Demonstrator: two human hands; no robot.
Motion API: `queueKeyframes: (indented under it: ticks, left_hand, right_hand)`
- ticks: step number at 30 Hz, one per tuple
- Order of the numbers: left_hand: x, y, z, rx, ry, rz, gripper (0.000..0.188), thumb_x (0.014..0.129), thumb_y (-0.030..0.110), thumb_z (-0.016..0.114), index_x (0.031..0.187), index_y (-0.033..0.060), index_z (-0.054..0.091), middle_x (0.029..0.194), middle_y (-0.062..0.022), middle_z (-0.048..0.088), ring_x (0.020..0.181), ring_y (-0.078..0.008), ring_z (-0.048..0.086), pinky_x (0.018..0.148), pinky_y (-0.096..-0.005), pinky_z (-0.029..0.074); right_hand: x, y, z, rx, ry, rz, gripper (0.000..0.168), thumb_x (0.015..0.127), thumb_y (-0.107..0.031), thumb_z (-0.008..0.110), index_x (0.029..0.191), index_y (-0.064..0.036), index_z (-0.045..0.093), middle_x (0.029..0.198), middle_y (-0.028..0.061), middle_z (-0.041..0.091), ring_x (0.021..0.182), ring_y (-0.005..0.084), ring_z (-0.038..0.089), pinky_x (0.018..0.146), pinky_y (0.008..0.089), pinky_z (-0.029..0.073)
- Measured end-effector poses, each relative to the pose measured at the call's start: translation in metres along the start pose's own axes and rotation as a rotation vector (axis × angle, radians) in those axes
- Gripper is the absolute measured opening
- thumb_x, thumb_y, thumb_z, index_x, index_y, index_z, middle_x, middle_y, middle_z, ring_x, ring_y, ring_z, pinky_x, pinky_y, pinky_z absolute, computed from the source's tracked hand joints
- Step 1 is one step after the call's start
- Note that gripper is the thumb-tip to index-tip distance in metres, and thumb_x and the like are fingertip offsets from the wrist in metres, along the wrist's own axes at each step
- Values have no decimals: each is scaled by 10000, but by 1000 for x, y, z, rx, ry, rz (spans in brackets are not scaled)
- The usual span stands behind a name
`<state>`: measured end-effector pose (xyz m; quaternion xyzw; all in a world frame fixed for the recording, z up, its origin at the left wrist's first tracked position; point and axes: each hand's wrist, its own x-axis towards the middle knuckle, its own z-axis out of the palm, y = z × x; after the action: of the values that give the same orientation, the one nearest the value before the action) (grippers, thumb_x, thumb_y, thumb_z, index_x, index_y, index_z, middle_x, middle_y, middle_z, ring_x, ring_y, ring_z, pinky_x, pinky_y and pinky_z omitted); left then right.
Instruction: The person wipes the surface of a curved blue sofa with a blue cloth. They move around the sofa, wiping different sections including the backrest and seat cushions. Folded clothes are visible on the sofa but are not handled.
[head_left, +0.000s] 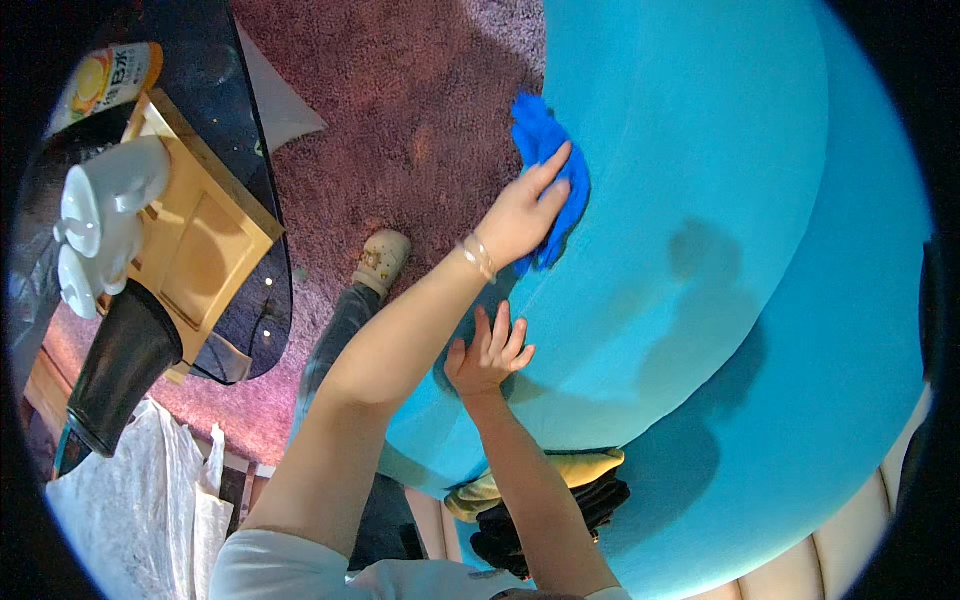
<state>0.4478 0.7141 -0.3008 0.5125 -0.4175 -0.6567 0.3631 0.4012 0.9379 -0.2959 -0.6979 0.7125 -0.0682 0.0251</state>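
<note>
My left hand (521, 217), with a bracelet at its wrist, presses on a crumpled bright blue cloth (576, 184). The cloth lies along the inner edge of a curved turquoise sofa seat (720, 150), beside the purple carpet. My right hand (487, 358) is spread above the near part of the seat edge, fingers apart, with nothing in it. Below the right forearm, a yellow cushion or cloth (592, 469) and a dark bundle of fabric (499, 529) lie by the sofa.
At the left stands a dark glossy table (214, 112) with a gold tissue box (259, 240), white glossy figurine (120, 217), black cup-shaped container (127, 360) and printed drink package (120, 75). White plastic sheeting (142, 502) lies at the lower left. One shoe (384, 259) rests on the carpet (405, 90).
</note>
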Motion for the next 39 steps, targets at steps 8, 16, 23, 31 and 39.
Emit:
queueKeyframes:
  ticks: [8, 16, 23, 31, 39]
  left_hand:
    - [-134, -46, -17, 346, -144, -198, 399, 949, 138, 545, 1309, -29, 505, 1118, -239, 591, 1076, -369, 546, 952, -402, 435]
    - [-2, -8, 25, 236, 207, 191, 514, 949, 143, 508, 1427, -3, 386, 1085, -270, 581, 1010, -422, 555, 907, -456, 442]
    - [65, -9, 8, 123, 266, 66, 419, 956, 149, 464, 1343, -11, 478, 1156, -288, 588, 1052, -440, 567, 902, -479, 460]
    - [-52, -5, 17, 284, 147, -108, 492, 926, 105, 505, 1402, 16, 423, 1051, -296, 599, 980, -447, 580, 855, -479, 476]
    - [38, 20, -7, 242, 68, 78, 452, 973, 141, 454, 1395, -18, 420, 1103, -290, 582, 995, -434, 568, 875, -458, 466]
  right_hand:
    - [59, 23, -54, 444, -54, -99, 376, 956, -309, 391, 1172, -43, 545, 1414, 237, 415, 1278, 394, 388, 1063, 542, 217]
    - [288, 85, -32, 211, 116, -340, 383, 824, -187, 500, 1177, -45, 547, 1405, 221, 449, 1293, 381, 424, 1071, 542, 276]
    - [298, 76, -15, 27, 129, -324, 361, 816, -240, 495, 1142, -116, 590, 1427, 115, 479, 1335, 302, 404, 1101, 496, 225]
    - [294, 76, -11, -170, 100, -293, 319, 832, -253, 507, 1131, -187, 598, 1424, 87, 485, 1325, 282, 412, 1087, 490, 245]
    - [287, 86, 3, -202, 78, -277, 327, 827, -258, 603, 1154, -258, 586, 1453, 47, 453, 1349, 286, 380, 1091, 494, 234]
